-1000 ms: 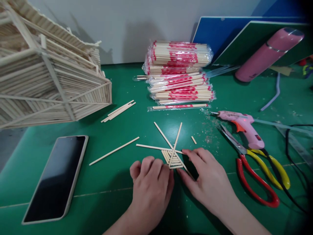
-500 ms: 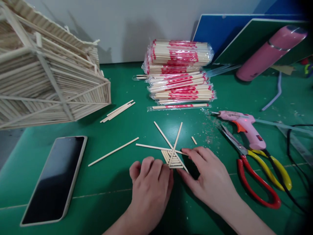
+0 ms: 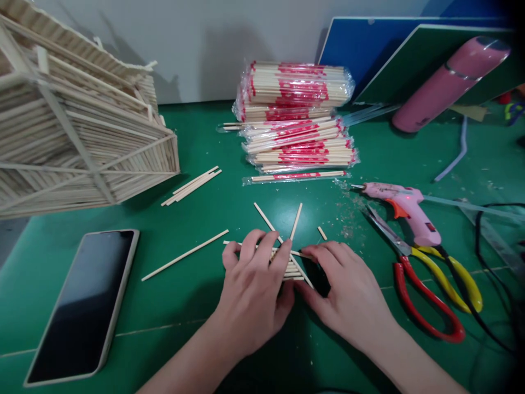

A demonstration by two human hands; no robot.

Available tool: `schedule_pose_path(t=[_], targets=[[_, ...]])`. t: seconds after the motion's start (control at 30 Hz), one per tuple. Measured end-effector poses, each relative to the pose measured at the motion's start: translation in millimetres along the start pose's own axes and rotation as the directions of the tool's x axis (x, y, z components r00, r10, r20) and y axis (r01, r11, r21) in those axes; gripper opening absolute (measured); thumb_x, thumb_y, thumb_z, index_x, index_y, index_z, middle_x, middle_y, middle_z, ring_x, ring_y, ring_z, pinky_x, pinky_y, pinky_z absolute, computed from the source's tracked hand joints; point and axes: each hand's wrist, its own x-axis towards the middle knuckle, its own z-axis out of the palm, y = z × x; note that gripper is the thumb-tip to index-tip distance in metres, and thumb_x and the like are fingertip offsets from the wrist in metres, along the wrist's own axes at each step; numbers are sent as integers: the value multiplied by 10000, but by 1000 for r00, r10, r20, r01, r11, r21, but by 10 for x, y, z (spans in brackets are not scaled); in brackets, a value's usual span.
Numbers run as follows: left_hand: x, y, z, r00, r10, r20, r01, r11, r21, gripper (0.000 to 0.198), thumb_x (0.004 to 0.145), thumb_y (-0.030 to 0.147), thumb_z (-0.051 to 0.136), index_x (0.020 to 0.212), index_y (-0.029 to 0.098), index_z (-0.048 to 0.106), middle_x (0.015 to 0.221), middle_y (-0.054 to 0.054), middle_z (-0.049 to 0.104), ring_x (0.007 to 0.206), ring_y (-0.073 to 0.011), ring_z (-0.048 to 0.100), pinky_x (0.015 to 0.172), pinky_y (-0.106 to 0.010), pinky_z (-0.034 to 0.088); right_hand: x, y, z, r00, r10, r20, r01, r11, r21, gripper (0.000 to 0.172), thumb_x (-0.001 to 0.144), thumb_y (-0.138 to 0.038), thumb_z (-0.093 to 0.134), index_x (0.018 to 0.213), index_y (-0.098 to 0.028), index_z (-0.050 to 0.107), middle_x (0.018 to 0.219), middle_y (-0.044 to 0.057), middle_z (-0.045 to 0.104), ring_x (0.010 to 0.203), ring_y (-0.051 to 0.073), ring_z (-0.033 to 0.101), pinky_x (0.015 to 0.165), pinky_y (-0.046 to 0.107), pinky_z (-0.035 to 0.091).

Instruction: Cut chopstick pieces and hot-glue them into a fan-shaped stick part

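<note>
A small star-shaped chopstick frame lies on the green table, three long sticks crossing and short cut pieces filling the wedges nearest me. My left hand arches over its left half, with fingertips down on the sticks and the thumb at the near edge. That hand covers the crossing point and the left wedge. On the other side, my right hand grips the stick ends between thumb and fingers. Close by are a loose chopstick on the left and a short offcut beyond my right fingers.
Bagged chopsticks are piled at the back, with cut sticks left of them. A large stick-built model stands at left above a phone. Rightward lie a pink glue gun, pliers with red and yellow handles, and a pink flask.
My left hand has moved up and forward from the frame's near left edge to lie across its left half. My right hand keeps its grip. The whole view has shifted slightly.
</note>
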Motion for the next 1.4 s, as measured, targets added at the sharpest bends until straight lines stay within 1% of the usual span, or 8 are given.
schedule_pose_path(t=[0.13,0.27,0.47,0.67,0.87,1.07,1.17,1.4], targets=[[53,-2,-29,998,3,57,-4,1000,4,408,721,295,478,1120,217,510,1201,-97,479,1102,-305,353,860,-522,231,8,-9,5,1000,11,-6,-11,1000,8,291,755,-355,534,989,-182,538,899,72,565,819,225,505,697,367,406],[60,-7,-29,998,-5,60,4,1000,15,390,713,284,475,1096,231,524,1149,-94,491,1078,-297,362,853,-508,243,13,-23,4,1000,21,6,-21,1000,8,283,756,-345,539,989,-186,537,900,65,564,826,225,506,703,366,403],[72,-9,-33,997,-7,71,6,1000,6,395,713,287,470,1104,241,515,1057,-80,516,1017,-288,390,834,-500,253,13,-34,-4,1000,15,-11,-15,1000,8,266,747,-314,555,982,-191,533,902,65,567,823,227,509,702,361,406],[74,-21,-43,994,37,99,-34,999,-31,409,712,250,461,1117,218,499,1059,-77,525,977,-270,413,813,-470,270,13,-35,-4,1000,7,-4,-7,1000,24,256,758,-312,548,983,-195,524,899,61,564,816,223,512,696,362,409],[81,-45,-30,992,61,109,-59,998,-23,416,721,222,450,1135,200,482,1046,-71,536,959,-259,426,779,-448,292,23,-27,-7,1000,-1,-7,1,1000,22,242,766,-330,537,967,-195,533,875,62,561,810,219,516,678,355,406],[79,-55,-33,991,66,120,-63,998,-28,407,726,223,452,1131,205,487,1059,-63,536,966,-258,431,779,-449,299,-9,-36,18,1000,19,-9,-18,998,58,142,764,-307,547,853,-198,541,806,36,554,747,196,504,643,323,393],[80,-53,-40,990,67,125,-64,998,-29,403,728,221,459,1131,213,489,1056,-56,539,965,-256,435,774,-444,305,-36,-43,32,1000,26,-17,-25,998,62,117,772,-306,536,815,-199,555,766,29,551,722,185,501,630,309,387],[101,-47,-62,990,81,113,-77,996,-33,392,725,194,474,1115,215,507,1039,-67,551,928,-248,445,755,-427,317,-83,-23,46,999,-20,-34,22,998,54,118,794,-268,493,814,-202,589,749,24,558,700,161,514,624,286,383]])
